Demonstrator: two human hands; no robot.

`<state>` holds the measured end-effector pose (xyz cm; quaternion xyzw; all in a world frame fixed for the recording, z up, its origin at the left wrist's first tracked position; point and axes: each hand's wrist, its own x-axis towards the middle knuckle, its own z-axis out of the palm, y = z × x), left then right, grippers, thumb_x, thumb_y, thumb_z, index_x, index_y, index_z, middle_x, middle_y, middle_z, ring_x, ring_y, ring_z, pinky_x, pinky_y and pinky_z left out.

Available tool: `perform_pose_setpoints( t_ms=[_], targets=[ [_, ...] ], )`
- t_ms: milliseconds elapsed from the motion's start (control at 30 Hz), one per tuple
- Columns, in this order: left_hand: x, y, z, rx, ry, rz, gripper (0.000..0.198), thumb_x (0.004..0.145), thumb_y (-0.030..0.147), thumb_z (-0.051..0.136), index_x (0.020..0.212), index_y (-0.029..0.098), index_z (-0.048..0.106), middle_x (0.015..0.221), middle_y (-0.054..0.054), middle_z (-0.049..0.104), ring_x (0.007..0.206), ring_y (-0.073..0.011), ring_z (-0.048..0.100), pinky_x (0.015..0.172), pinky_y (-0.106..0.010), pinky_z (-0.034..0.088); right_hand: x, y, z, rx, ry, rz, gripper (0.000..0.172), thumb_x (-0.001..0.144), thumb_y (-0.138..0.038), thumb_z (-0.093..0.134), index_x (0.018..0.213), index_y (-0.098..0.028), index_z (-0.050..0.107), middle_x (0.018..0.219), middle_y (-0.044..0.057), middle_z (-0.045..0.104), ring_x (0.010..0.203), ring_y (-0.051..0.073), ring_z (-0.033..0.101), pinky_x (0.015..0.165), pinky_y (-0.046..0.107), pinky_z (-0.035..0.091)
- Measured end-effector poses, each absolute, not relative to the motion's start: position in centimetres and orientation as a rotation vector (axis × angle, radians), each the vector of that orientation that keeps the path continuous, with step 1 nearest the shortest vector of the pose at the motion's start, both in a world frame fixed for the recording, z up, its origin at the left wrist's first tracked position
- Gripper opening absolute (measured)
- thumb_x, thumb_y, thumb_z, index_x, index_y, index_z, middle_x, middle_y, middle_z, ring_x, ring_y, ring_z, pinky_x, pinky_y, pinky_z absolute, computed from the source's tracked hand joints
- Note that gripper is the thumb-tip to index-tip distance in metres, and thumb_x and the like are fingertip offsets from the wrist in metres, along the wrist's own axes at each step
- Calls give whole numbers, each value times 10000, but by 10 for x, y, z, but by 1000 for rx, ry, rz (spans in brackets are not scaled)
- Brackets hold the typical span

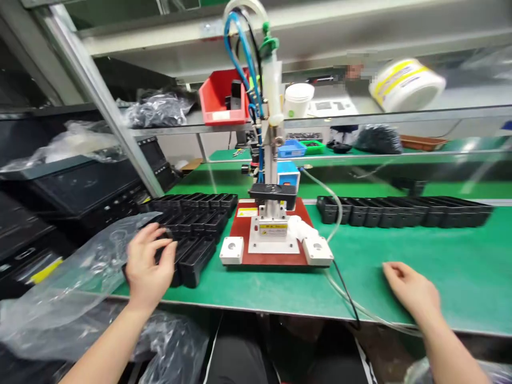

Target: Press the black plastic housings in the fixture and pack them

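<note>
My left hand (150, 264) is over the left side of the green bench, its thumb and fingers apart. It is at the edge of a group of black open-topped plastic housings (198, 256), beside a clear plastic bag (92, 266). Nothing shows clearly in its grip. My right hand (414, 290) lies on the right of the bench with its fingers curled in, and I see nothing in it. Between the hands stands a bench press (274, 234) on a red base with two white button boxes. A black part (273, 191) sits at mid-height on its column.
A row of black housings (400, 212) lines the back right of the bench (368, 245). A clear hose (340, 208) and a black cable hang over the front edge. Black crates (72, 186) crowd the left. A red bin (224, 98) and white tub (406, 85) occupy the shelf.
</note>
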<state>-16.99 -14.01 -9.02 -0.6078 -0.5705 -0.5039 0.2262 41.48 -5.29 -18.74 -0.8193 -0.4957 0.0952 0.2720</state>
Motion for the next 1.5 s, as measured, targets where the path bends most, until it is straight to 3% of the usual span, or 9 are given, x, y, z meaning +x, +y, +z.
perform_pose_setpoints(
  t_ms=[133, 300, 433, 633, 867, 1033, 1300, 1400, 1500],
  targets=[
    [-67, -75, -34, -2035, -1112, -1469, 71, 856, 179, 590, 921, 203, 604, 1184, -79, 610, 1093, -184, 593, 965, -353, 499, 413, -58, -184, -2176, -1364, 235, 339, 768, -544, 443, 807, -278, 650, 822, 62, 704, 740, 281, 623, 616, 366, 420],
    [-3, -13, 1, -2194, -1092, -1316, 270, 882, 268, 567, 1145, 206, 577, 1122, -71, 649, 1071, -208, 592, 943, -380, 496, 412, -62, -185, -2101, -1372, 209, 385, 785, -540, 427, 828, -238, 663, 764, 42, 694, 692, 245, 627, 575, 321, 404],
    [6, 5, 0, -2234, -1203, -1181, 207, 910, 305, 504, 982, 217, 676, 980, -53, 689, 954, -234, 618, 859, -413, 514, 414, -63, -187, -2083, -1374, 218, 378, 806, -542, 419, 832, -248, 653, 747, 24, 687, 668, 226, 625, 564, 308, 395],
    [6, -5, -7, -2186, -1145, -1097, 418, 917, 338, 482, 1288, 152, 525, 1414, -166, 450, 1295, -289, 444, 1013, -460, 436, 413, -63, -187, -2097, -1397, 210, 348, 824, -526, 419, 812, -261, 643, 706, 18, 663, 634, 213, 604, 548, 294, 369],
    [16, -5, -13, -2236, -1131, -776, 445, 896, 322, 513, 1309, 158, 498, 1333, -147, 547, 1234, -283, 514, 1005, -475, 418, 409, -65, -184, -2037, -1363, 230, 343, 802, -522, 430, 771, -248, 635, 682, 12, 661, 621, 210, 595, 558, 307, 371],
    [3, -38, -39, -2124, -1113, -907, 592, 873, 275, 543, 1421, 181, 340, 1473, -161, 379, 1376, -297, 340, 1098, -519, 310, 414, -67, -182, -1919, -1283, 303, 378, 744, -564, 471, 759, -229, 646, 665, 28, 673, 624, 233, 610, 582, 335, 406],
    [-80, -104, -151, -2198, -1356, -959, 597, 886, 267, 519, 1433, 342, 293, 1309, -124, 556, 1188, -301, 554, 891, -505, 514, 328, -97, -156, -1437, -1430, 206, 372, 879, -455, 461, 1085, -190, 624, 1085, 104, 666, 948, 247, 630, 702, 347, 514],
    [-88, -109, -162, -2237, -1316, -934, 647, 873, 243, 538, 1452, 326, 261, 1320, -122, 545, 1205, -299, 540, 925, -496, 503, 275, -102, -135, -1207, -1762, -9, 336, 918, -319, 471, 1224, -212, 560, 1218, 95, 614, 1134, 269, 544, 886, 424, 474],
    [-84, -110, -160, -2195, -1306, -943, 641, 865, 226, 545, 1442, 296, 275, 1278, -131, 570, 1175, -302, 559, 921, -491, 490, 248, -102, -126, -1264, -1973, -147, 354, 912, -220, 482, 1263, -194, 516, 1215, 93, 616, 1162, 287, 501, 890, 439, 437]
  ],
)
